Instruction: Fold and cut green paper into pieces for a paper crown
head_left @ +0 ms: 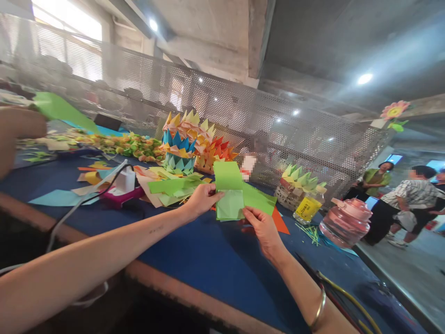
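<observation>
Between both hands, above the blue table, is green paper (227, 176) with a paler green square (230, 204) lying over its lower part. My left hand (205, 199) pinches the left edge, thumb in front. At the lower right corner, the thumb and fingers of my right hand (259, 225) close on the paper. Behind it lies a larger green sheet (260, 198), with an orange sheet (280, 220) partly showing beneath. More green paper (174, 185) lies to the left of my left hand.
Folded-paper crowns (179, 150) stand at the back. A power strip (121, 192) with a white cable sits left on the blue table (194, 260). On the right are a yellow-labelled bottle (308, 208), a pink jug (346, 222) and scissors-like handles. Another person's arm (21, 134) reaches in at left.
</observation>
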A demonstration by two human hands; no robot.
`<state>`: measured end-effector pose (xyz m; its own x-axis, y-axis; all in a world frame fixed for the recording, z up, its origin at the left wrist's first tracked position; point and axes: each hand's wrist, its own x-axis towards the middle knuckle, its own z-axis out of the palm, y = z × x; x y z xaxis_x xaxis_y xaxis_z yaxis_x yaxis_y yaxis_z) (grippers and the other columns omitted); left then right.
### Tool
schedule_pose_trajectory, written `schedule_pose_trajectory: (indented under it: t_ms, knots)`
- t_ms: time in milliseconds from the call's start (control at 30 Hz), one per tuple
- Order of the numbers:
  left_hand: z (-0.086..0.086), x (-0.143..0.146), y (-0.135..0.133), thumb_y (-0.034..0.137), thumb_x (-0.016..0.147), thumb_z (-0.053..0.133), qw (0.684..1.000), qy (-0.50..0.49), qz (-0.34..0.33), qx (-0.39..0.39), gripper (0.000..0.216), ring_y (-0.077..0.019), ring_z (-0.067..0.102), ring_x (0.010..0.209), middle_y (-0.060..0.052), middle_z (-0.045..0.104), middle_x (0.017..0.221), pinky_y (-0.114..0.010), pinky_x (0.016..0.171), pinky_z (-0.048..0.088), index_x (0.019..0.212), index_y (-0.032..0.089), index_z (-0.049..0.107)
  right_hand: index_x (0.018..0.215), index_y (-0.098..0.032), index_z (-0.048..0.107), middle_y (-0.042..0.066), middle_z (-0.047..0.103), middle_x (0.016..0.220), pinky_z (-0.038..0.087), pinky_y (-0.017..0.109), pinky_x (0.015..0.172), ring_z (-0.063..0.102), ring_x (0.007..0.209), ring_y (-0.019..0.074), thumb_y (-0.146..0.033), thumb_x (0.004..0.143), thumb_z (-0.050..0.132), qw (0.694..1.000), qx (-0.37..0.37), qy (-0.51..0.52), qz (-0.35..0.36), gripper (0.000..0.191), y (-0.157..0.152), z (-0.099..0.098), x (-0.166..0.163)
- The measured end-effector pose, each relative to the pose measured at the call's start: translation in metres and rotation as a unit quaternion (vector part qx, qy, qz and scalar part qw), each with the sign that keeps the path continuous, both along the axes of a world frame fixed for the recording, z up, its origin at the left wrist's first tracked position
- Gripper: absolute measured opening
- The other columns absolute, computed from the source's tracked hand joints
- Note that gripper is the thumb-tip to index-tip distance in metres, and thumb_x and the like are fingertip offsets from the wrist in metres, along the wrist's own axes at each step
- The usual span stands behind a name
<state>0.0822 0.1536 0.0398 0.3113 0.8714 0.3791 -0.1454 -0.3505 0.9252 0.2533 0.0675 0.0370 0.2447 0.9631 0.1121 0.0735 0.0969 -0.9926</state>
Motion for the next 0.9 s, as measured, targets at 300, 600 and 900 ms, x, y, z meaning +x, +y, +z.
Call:
schedule_pose_trajectory:
  t_ms: [300,600,900]
  knots:
    - [0.0004,0.0,-0.0006,0.012,0.074,0.059,1.0,0.008,-0.006,0.015,0.01,-0.0064,0.04,0.037,0.008,0.05,0.041,-0.017,0.038,0.032,0.068,0.014,0.066,0.085,-0.016,0.073,0.002,0.068,0.073,0.048,0.021,0.049,0.06,0.06,0.0124,-0.043,0.056,0.079,1.0,-0.004,-0.01,0.012,0.04,0.0016,-0.001,0.0022]
    - [-0.0014,-0.0004,0.0025,0.012,0.071,0.062,1.0,-0.004,-0.014,0.025,0.008,-0.009,0.047,0.042,0.007,0.054,0.046,-0.018,0.041,0.035,0.068,0.017,0.068,0.081,-0.015,0.071,0.003,0.068,0.072,0.048,0.021,0.048,0.06,0.058,0.0124,-0.043,0.06,0.076,0.999,0.008,-0.044,0.014,0.035,0.0008,-0.0024,0.0023]
    - [0.0041,-0.003,-0.0051,0.018,0.066,0.069,0.998,-0.033,-0.042,-0.017,0.004,-0.0086,0.047,0.044,0.005,0.053,0.044,-0.018,0.042,0.034,0.064,0.015,0.069,0.076,-0.016,0.068,0.002,0.065,0.068,0.049,0.024,0.047,0.06,0.057,0.0144,-0.044,0.065,0.067,0.989,0.045,-0.137,-0.01,0.03,0.0025,-0.0014,0.0057]
